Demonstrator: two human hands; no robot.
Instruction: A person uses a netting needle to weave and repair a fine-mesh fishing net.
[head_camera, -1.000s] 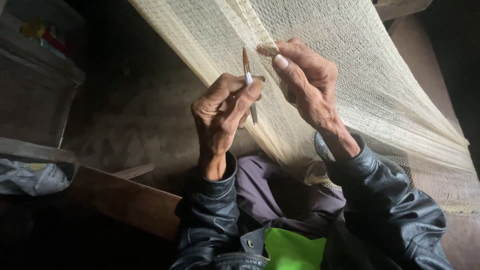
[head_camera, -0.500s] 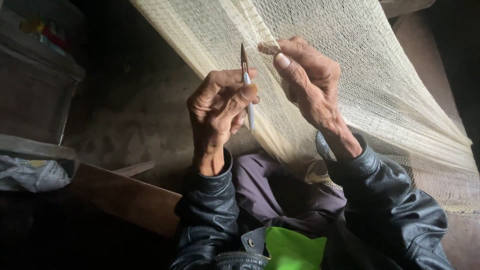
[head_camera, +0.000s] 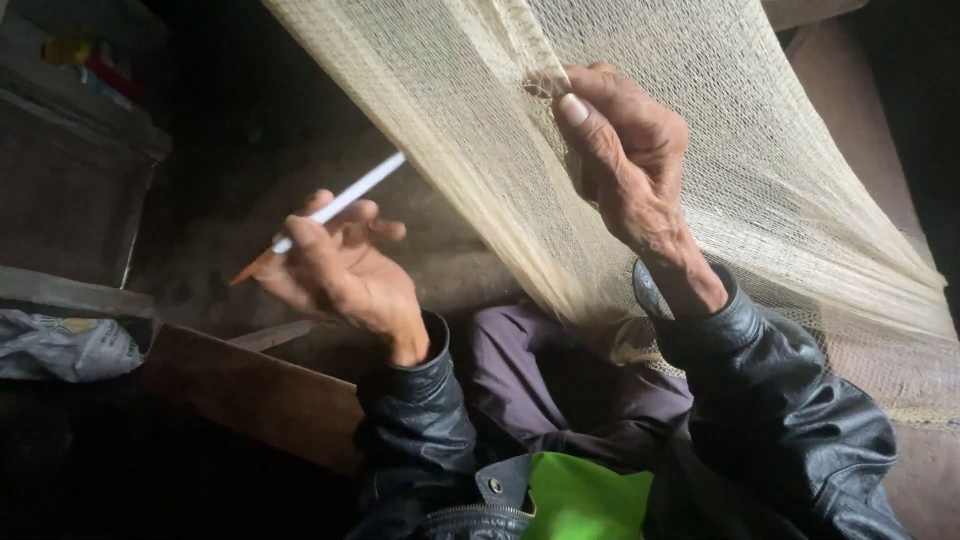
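A pale cream fishing net hangs slanting from the upper left down to the lower right. My right hand pinches a gathered fold of its mesh near the top middle. My left hand is out to the left of the net, clear of it, and grips a slim netting needle with a white shaft and an orange-brown tip that points down and left. Both arms wear black leather sleeves.
A brown wooden plank runs across the lower left. On a ledge at the far left lies a crumpled grey plastic bag. Dark boxes stand behind it. My lap shows purple cloth and a bright green patch.
My left hand has pulled away from the net, down and to the left, and the needle has swung from upright to a slant. The right hand keeps its pinch on the mesh.
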